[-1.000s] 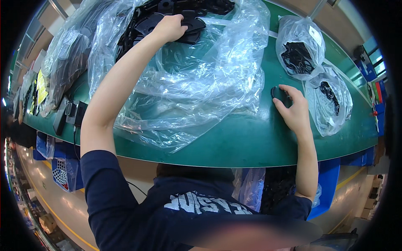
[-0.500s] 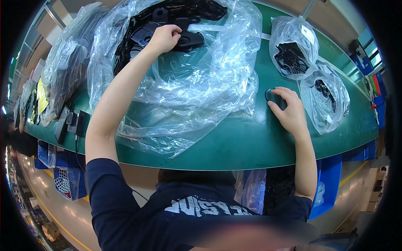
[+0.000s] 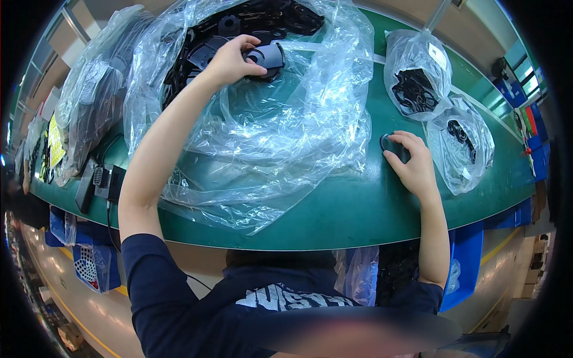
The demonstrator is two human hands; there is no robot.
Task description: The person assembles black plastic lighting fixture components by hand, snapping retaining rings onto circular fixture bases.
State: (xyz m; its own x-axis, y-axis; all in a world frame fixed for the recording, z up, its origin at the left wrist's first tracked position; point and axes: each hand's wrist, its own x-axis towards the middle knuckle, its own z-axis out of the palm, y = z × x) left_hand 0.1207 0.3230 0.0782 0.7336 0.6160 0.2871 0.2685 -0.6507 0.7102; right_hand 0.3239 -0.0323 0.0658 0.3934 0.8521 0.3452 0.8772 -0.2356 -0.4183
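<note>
My left hand reaches over the large open clear plastic bag. Its thumb and fingers grip a dark grey curved plastic part with a round hole at one end. Behind and to the left of that hand, many black plastic parts lie in the bag's far side. My right hand rests by the green table, right of the bag, its thumb and fingers curled round a small dark rounded piece. Most of that piece is hidden by the fingers, so its kind is unclear.
Two clear bags of black parts, a farther one and a nearer one, lie right of my right hand. Another stuffed bag stands at the left. A black adapter box with a cable sits near the green table's left edge.
My left hand has opened its grip wider and now holds the grey part turned, its face toward me. My right hand has shifted slightly nearer, still around the small dark piece.
</note>
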